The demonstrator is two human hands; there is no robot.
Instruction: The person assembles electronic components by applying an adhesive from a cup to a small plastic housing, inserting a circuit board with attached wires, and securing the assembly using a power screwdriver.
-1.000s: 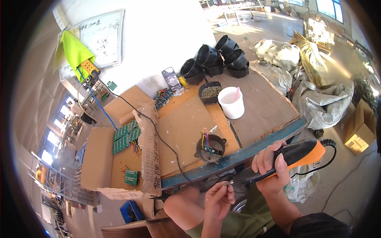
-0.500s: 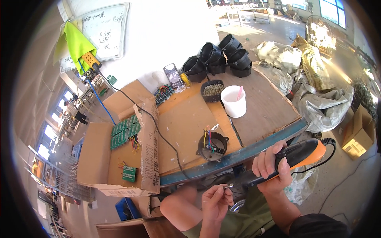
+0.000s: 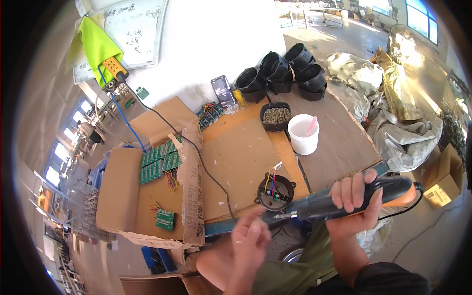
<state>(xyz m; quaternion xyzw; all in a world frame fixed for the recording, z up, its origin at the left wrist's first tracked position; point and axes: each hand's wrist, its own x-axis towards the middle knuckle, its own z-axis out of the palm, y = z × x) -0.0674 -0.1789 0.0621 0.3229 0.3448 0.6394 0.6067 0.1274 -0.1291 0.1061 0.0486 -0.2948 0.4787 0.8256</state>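
My right hand (image 3: pixel 356 201) is wrapped round a corded black-and-orange electric screwdriver (image 3: pixel 319 209), held level over the bench's front edge with its bit pointing left. Beside the bit tip, a little apart from it, is my left hand (image 3: pixel 250 238). Its fingers look curled but are smeared by motion, and I cannot tell whether anything is in them. Just beyond the bit sits a round black plastic housing (image 3: pixel 260 196) with side lugs, standing open side up. Red, yellow and blue wires (image 3: pixel 270 183) rise from inside it.
On the left, an open cardboard box (image 3: pixel 123 196) holds green circuit boards (image 3: pixel 164 220). A black tray of small screws (image 3: pixel 276 116), a white bucket (image 3: pixel 303 140), stacked black housings (image 3: pixel 275 69) and a phone (image 3: pixel 223 92) stand further back. A black cable (image 3: pixel 196 147) crosses the cardboard.
The screwdriver has risen and moved right, its bit now near the round housing. My left hand has come off the bit and shifted slightly left and up. The view has shifted a little.
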